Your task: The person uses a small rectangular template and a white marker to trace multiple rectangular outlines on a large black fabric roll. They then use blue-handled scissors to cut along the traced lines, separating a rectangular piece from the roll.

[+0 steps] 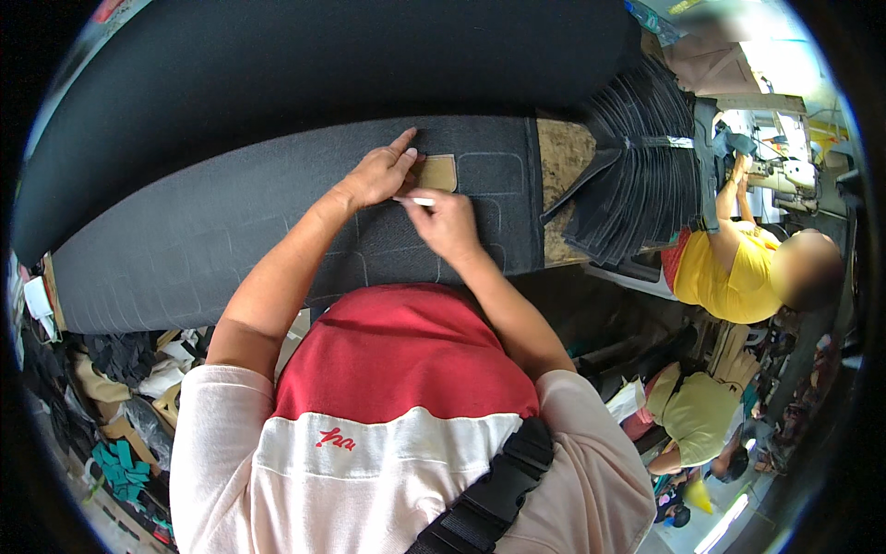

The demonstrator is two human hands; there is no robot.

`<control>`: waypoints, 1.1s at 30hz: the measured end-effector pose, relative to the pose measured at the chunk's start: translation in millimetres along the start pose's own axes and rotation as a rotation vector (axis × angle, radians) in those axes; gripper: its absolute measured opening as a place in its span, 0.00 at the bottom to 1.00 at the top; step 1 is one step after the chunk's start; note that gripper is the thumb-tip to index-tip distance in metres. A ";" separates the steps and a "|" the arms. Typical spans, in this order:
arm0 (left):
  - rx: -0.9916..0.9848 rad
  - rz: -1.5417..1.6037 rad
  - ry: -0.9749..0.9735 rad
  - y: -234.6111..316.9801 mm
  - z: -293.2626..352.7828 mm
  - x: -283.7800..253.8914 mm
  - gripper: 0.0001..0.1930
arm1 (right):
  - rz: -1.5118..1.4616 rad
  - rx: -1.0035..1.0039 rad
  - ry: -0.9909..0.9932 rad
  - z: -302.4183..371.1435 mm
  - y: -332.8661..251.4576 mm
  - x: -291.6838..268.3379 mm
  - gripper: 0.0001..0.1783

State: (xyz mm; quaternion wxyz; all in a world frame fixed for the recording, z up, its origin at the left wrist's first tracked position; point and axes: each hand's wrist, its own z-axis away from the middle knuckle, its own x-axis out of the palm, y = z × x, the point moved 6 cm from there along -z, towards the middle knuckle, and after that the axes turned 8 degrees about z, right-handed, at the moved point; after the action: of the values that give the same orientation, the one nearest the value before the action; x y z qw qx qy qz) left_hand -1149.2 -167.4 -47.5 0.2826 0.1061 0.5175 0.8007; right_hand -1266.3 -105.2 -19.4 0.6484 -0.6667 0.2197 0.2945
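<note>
My left hand [378, 175] rests on dark denim cloth [221, 203], its index finger stretched out and its fingertips by the left side of a small tan card template [437, 173]. The template lies flat on the cloth. In my right hand [448, 223], just below the template, is a slim white marking stick [418, 200], pinched with its tip toward the left; I cannot tell whether it is chalk or a pen. Pale outlines of rounded pocket shapes [491, 166] run across the cloth around both hands.
Beyond the cloth rises a large black fabric mass [323, 65]. A tied bundle of dark cut pieces [637, 157] sits on the wooden tabletop [563, 152] at right. Farther right, a person in yellow [738, 272] works at a sewing machine [784, 175]. Fabric scraps [120, 471] pile up lower left.
</note>
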 end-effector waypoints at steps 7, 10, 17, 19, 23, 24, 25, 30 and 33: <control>0.330 -0.592 0.169 28.4 11.7 21.0 0.24 | 0.057 0.144 0.374 -5.2 43.4 -89.5 0.06; 0.258 -0.561 0.354 29.2 15.6 9.4 0.21 | -0.239 0.259 0.324 -4.8 41.9 -84.1 0.10; -0.113 1.086 0.557 -35.3 74.6 -35.0 0.11 | -0.654 0.212 0.214 3.2 -16.7 14.0 0.23; -0.213 1.210 0.532 -47.4 96.7 -22.1 0.11 | -0.542 0.076 0.185 -8.1 -27.0 33.9 0.23; -0.110 0.100 0.344 -41.4 131.5 -21.0 0.17 | -0.367 0.055 0.136 -30.1 -17.3 49.4 0.21; 0.043 -0.187 0.366 -32.3 135.4 -20.6 0.17 | -0.336 0.067 0.108 -33.3 -15.7 52.1 0.20; 0.240 -0.350 0.365 -22.4 136.8 -17.8 0.14 | -0.316 0.050 0.109 -35.3 -15.8 50.2 0.19; 0.444 -0.760 0.165 -30.8 116.9 0.8 0.38 | -0.427 0.221 0.296 -28.9 -5.7 12.1 0.11; 0.435 -0.868 0.116 -41.0 108.5 4.4 0.39 | -0.399 0.262 0.349 -24.0 -2.4 -10.6 0.13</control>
State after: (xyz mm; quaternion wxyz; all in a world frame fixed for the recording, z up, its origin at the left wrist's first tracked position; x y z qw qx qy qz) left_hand -1088.5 -69.0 -36.6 0.5325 -0.1075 0.6841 0.4867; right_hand -1269.8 -129.8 -10.7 0.7266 -0.6479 0.2285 0.0111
